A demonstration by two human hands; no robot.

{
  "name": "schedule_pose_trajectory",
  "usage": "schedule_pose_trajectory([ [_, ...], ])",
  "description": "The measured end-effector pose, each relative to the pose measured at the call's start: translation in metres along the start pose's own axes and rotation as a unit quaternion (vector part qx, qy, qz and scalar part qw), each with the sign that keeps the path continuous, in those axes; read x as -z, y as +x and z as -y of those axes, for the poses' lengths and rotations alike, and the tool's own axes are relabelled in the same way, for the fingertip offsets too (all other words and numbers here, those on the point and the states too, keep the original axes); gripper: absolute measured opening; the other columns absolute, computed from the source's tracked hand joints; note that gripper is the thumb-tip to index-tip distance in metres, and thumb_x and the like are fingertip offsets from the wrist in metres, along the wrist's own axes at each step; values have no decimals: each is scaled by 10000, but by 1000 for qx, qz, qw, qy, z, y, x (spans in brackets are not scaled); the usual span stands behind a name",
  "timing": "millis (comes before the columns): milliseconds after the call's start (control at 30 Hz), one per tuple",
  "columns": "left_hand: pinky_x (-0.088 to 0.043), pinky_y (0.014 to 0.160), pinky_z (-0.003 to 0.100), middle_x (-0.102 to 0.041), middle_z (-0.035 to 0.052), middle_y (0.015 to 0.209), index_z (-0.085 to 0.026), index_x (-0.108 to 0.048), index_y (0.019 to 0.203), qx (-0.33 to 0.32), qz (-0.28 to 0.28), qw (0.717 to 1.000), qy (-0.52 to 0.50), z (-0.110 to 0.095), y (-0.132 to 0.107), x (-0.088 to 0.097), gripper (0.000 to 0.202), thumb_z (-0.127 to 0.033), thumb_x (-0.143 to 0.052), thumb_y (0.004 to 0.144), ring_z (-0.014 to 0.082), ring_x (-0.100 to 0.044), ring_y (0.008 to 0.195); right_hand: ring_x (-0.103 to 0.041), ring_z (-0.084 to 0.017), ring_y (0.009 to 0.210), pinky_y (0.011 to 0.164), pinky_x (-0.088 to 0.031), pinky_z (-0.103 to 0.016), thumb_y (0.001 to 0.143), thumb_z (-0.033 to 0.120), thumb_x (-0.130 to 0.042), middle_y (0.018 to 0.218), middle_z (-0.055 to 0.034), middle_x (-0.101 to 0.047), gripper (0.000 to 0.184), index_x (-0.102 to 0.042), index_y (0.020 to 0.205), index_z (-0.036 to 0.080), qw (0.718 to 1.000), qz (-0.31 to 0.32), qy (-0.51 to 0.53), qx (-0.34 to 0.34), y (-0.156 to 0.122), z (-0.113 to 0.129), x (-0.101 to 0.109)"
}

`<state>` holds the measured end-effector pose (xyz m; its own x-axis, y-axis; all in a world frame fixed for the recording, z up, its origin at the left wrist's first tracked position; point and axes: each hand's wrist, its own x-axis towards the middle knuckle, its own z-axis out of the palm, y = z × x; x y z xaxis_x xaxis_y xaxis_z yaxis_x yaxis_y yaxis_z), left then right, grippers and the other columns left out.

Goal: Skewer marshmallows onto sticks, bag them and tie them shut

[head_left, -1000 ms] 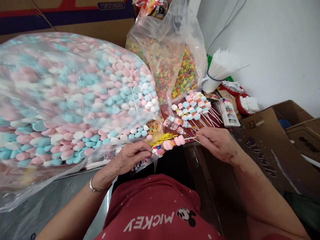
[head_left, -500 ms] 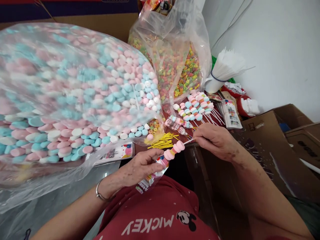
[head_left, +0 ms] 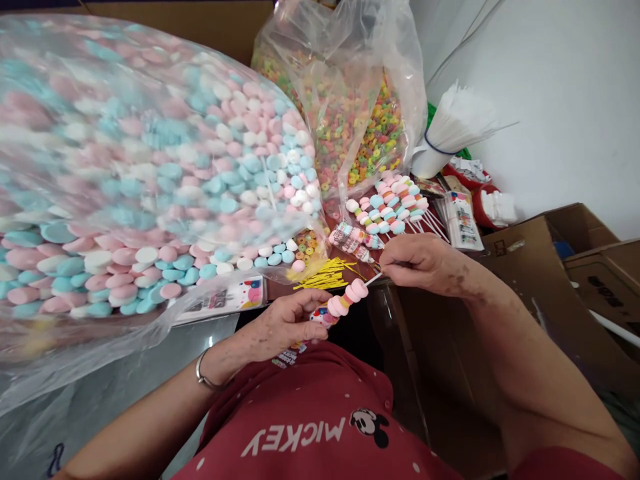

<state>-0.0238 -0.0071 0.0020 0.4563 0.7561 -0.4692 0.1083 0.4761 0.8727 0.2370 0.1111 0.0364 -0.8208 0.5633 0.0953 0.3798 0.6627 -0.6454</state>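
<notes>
My right hand [head_left: 417, 263] pinches the white stick of a candy skewer [head_left: 347, 298], threaded with pink marshmallows and orange-yellow gummy rings. The skewer tilts down to the left, and its lower end sits at the mouth of a printed clear wrapper [head_left: 324, 316]. My left hand [head_left: 287, 320] is closed around that wrapper, thumb below and fingers above; part of the wrapper hangs beneath the hand. Just beyond my hands lie yellow twist ties [head_left: 327, 274] and wrapped marshmallow skewers [head_left: 350, 241]. Unwrapped skewers [head_left: 387, 207] are piled farther back on the table.
A huge clear bag of pastel marshmallows [head_left: 150, 167] fills the left. Behind stands a bag of gummy rings [head_left: 370, 133]. At right are a white jug of sticks [head_left: 433, 160], a stack of wrappers [head_left: 461, 223] and cardboard boxes [head_left: 540, 260]. More printed wrappers [head_left: 225, 300] lie at the left edge.
The skewer's lower end appears slightly deeper at the wrapper's mouth. My right hand has shifted a little left and upward, still on the stick. The whole view has tilted slightly.
</notes>
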Motion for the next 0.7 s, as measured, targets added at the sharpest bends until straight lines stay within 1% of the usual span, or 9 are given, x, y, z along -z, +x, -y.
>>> schedule_pose_trajectory([
  [67,-458,624,237,-652,19,887,-170,-618,1150,-8,-5,1000,5,3,-1,-2,369,-283,-696,807,118,-564,718,-460,-104,647,654,-345,-232,873,181,-443,659,16,-556,220,-571,695,195,999,1,-20,39,4,5,0],
  [167,-478,688,254,-656,25,909,-176,-636,1122,-47,-33,998,20,10,-1,-7,330,-275,-702,814,132,-576,777,-444,-122,673,678,-334,-251,911,184,-426,644,6,-540,258,-572,699,189,996,34,-38,78,8,11,-5],
  [267,-492,766,280,-668,45,987,-184,-620,1139,-79,-45,996,-22,16,1,-13,343,-261,-712,817,149,-600,847,-462,-123,678,660,-321,-254,921,229,-417,689,-10,-568,264,-561,707,173,996,73,-37,24,8,12,-11],
  [367,-498,818,313,-656,54,1054,-218,-543,1229,-97,-19,988,-118,19,3,-19,490,-255,-752,787,164,-630,889,-438,-97,591,596,-275,-241,899,272,-418,629,21,-525,270,-536,678,172,992,111,-9,-53,6,9,-15],
  [433,-496,819,328,-631,56,1089,-239,-491,1267,-71,-3,984,-161,20,1,-21,613,-253,-797,736,166,-637,877,-426,-84,555,579,-261,-236,881,284,-424,585,39,-491,268,-531,662,173,989,128,14,-76,5,6,-16],
  [533,-469,739,293,-608,36,1046,-229,-472,1242,11,-1,988,-154,19,-9,-22,688,-257,-843,664,138,-597,804,-425,-79,549,579,-268,-232,857,284,-442,570,46,-480,250,-544,659,172,987,128,29,-90,3,3,-15],
  [567,-450,706,276,-604,22,1004,-216,-488,1204,37,0,990,-137,19,-13,-21,651,-272,-842,661,127,-571,777,-424,-78,551,580,-271,-230,853,281,-446,571,46,-480,244,-547,659,172,987,126,33,-92,2,2,-14],
  [633,-411,662,252,-587,-9,895,-184,-537,1077,80,9,992,-93,18,-21,-19,478,-314,-802,701,110,-517,726,-422,-77,553,579,-275,-227,850,272,-449,572,48,-480,239,-549,658,173,987,126,42,-88,2,2,-15],
  [700,-383,648,240,-555,-31,800,-163,-570,947,102,16,994,-41,18,-26,-16,312,-335,-742,752,100,-471,694,-422,-77,555,579,-279,-226,856,267,-452,578,47,-490,238,-551,660,175,988,123,46,-80,2,1,-16],
])
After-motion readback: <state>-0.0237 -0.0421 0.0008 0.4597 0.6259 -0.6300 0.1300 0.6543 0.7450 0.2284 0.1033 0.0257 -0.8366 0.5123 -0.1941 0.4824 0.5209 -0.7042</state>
